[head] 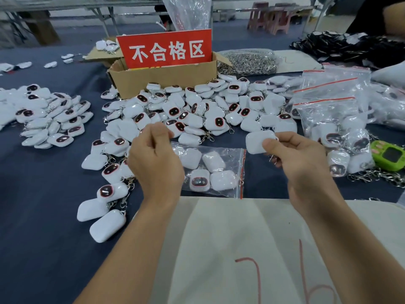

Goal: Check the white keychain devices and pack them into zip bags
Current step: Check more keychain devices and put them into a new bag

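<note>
Over blue-clothed table [54, 194] | left hand [155, 159] pinches zip bag [232, 150], four devices inside | right hand [304, 163] fingers clamp white keychain device [256, 142] near bag's red seal | packed bags [335, 119] at right; large loose pile [197, 110] unpacked, likely far from done

Bright, even overhead light, soft shadows, glare on plastic, wide-angle bending at edges, background slightly blurred.

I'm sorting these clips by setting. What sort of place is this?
Likely a factory inspection and packing bench: heaps of identical white keychain devices, a cardboard box holding a red sign reading 不合格区 (reject area), and red-sealed zip bags.
</note>
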`<move>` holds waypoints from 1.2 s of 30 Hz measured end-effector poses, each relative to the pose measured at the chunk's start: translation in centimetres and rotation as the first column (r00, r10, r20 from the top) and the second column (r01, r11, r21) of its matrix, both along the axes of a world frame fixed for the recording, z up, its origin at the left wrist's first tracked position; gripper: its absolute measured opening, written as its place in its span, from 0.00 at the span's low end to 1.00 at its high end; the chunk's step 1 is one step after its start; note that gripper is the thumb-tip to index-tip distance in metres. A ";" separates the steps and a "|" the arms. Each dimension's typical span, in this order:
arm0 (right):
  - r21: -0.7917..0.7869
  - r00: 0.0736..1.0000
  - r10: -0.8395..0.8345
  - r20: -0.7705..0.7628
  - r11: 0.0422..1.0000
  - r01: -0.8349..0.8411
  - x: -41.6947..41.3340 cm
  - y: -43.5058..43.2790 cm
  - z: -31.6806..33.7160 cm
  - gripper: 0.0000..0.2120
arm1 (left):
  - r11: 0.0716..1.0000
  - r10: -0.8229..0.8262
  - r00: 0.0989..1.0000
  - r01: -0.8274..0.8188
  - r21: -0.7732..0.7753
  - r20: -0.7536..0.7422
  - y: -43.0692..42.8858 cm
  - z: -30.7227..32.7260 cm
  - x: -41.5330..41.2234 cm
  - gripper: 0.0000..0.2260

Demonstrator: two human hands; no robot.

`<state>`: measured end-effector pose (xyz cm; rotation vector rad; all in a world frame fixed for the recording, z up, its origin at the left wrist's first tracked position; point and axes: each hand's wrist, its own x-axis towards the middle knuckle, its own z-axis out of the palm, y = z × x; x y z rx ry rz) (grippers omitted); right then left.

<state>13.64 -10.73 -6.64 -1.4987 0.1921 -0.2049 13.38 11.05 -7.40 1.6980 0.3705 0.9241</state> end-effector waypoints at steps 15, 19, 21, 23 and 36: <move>-0.525 0.912 0.059 0.405 0.832 0.180 -1.0 0.9 0.2 0.15 | 0.719 -0.254 0.924 0.378 0.584 -0.286 -3.7 -0.6 -2.0 0.19; -0.576 0.919 0.048 0.391 0.791 0.204 -0.9 0.6 0.1 0.17 | 0.519 -0.060 0.843 0.483 0.705 -0.534 -5.5 -0.8 -2.0 0.26; -0.603 0.933 0.053 0.357 0.775 0.187 -0.7 0.4 -0.1 0.16 | 0.550 -0.106 0.839 0.496 0.672 -0.534 -5.3 -0.8 -1.7 0.18; -0.612 0.958 0.047 0.283 0.778 0.143 -0.4 0.1 -0.4 0.13 | 0.626 -0.157 0.840 0.491 0.605 -0.519 -5.0 -0.8 -1.8 0.12; -0.599 0.927 0.376 -0.018 0.738 -0.311 -0.4 4.1 -1.5 0.08 | 0.804 -0.405 0.905 0.420 0.421 -0.129 -4.1 -0.6 -2.3 0.10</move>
